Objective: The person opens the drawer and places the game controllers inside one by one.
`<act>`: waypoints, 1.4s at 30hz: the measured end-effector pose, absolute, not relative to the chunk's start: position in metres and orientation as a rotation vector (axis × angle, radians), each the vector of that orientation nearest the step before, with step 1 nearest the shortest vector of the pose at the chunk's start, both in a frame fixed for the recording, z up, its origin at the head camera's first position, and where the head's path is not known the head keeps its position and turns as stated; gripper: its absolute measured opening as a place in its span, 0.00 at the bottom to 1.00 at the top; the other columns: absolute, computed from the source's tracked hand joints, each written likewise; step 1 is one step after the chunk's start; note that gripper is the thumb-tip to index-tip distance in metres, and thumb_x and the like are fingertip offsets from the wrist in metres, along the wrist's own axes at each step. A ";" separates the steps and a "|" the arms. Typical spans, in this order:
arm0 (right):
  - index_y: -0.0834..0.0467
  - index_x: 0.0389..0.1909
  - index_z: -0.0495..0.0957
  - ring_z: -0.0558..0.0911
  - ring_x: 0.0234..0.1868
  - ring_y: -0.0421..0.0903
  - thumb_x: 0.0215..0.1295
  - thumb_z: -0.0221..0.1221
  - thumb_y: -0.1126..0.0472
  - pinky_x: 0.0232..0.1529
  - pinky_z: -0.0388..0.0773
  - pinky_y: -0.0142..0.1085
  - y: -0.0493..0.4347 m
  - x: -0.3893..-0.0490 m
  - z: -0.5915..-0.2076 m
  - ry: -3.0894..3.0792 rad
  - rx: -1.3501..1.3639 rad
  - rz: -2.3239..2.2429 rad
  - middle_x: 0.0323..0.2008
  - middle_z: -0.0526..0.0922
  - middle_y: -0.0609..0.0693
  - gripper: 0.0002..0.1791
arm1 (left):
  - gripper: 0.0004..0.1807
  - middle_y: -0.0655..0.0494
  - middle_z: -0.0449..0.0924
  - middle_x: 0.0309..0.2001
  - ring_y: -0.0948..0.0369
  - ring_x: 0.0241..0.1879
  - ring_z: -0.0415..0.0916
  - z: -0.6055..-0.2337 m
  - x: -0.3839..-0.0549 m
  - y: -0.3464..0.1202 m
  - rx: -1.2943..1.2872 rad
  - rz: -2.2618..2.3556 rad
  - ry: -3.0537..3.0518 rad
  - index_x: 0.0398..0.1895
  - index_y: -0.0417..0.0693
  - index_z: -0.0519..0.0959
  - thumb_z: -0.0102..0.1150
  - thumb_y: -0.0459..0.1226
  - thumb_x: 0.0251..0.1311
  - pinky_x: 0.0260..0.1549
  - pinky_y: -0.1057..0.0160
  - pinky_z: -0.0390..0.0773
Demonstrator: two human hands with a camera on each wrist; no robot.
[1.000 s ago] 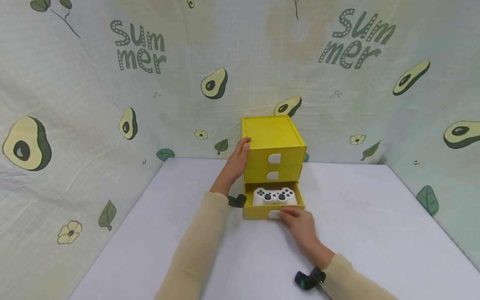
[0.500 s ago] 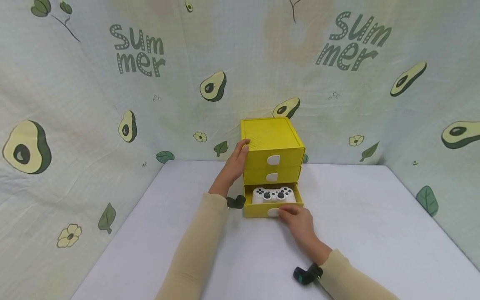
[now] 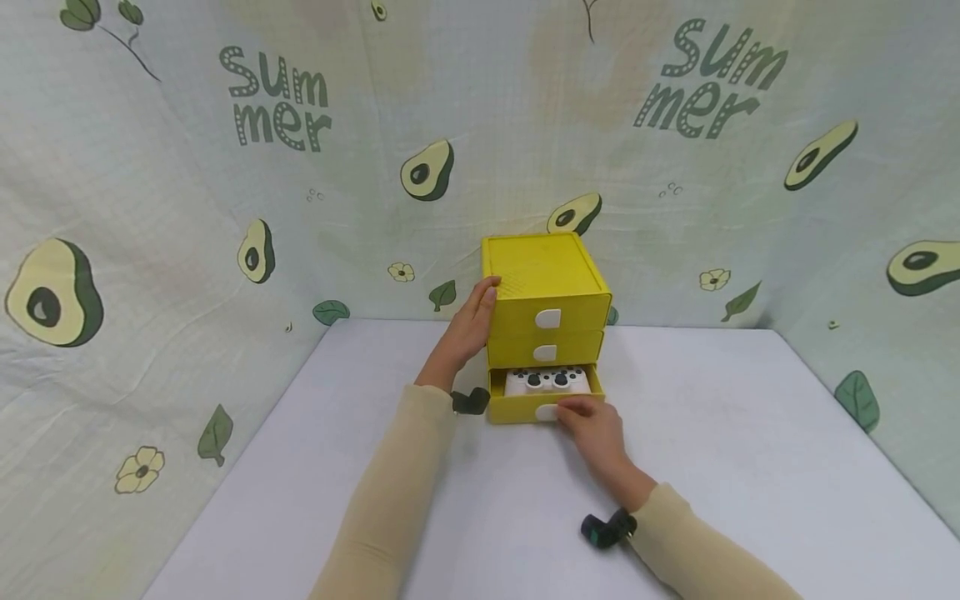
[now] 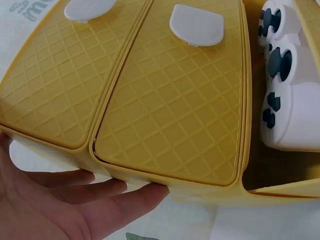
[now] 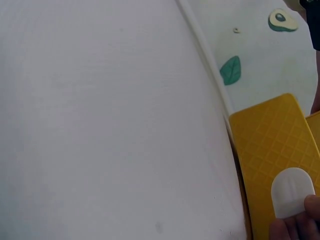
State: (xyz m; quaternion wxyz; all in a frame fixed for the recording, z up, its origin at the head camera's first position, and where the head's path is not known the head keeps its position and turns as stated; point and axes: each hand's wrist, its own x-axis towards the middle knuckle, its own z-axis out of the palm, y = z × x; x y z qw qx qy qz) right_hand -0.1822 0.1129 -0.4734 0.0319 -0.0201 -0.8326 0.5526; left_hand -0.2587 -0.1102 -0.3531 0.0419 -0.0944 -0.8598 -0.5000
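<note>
A yellow three-drawer cabinet (image 3: 546,265) with white tab handles stands at the back of the table. Its bottom drawer (image 3: 516,409) is partly pulled out, and a white game controller (image 3: 546,383) lies inside, its far edge hidden under the drawer above. With thumb and fingers, my right hand (image 3: 596,429) pinches the drawer's white handle (image 5: 291,190). My left hand (image 3: 467,329) rests against the cabinet's left side, near the upper front corner. The left wrist view shows those fingers (image 4: 130,200) extended along the side wall, beside the two closed upper drawers.
The white table (image 3: 750,450) stretches out on both sides of the cabinet. Behind it hangs a cloth (image 3: 480,100) printed with avocados and leaves, close to the cabinet's back. Black cameras (image 3: 609,529) sit on both wrists.
My right hand has moved away from me with the handle, sliding the bottom drawer part of the way in. Less of the controller shows. The left hand stays on the cabinet.
</note>
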 end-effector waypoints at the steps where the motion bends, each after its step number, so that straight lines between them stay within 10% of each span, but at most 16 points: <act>1: 0.56 0.44 0.84 0.82 0.45 0.46 0.63 0.63 0.57 0.44 0.82 0.33 0.113 -0.184 -0.473 -2.561 -0.068 1.704 0.45 0.86 0.53 0.11 | 0.26 0.58 0.56 0.75 0.45 0.66 0.65 -0.353 -0.259 -0.110 -0.290 -1.523 -2.632 0.68 0.86 0.54 0.26 0.67 0.68 0.53 0.40 0.76; 42: 0.57 0.44 0.85 0.82 0.45 0.48 0.65 0.62 0.54 0.49 0.81 0.41 0.099 -0.233 -0.473 -2.533 -0.130 1.610 0.42 0.87 0.54 0.12 | 0.30 0.56 0.61 0.72 0.48 0.62 0.70 -0.357 -0.264 -0.118 -0.337 -1.530 -2.594 0.66 0.86 0.58 0.28 0.71 0.61 0.41 0.47 0.83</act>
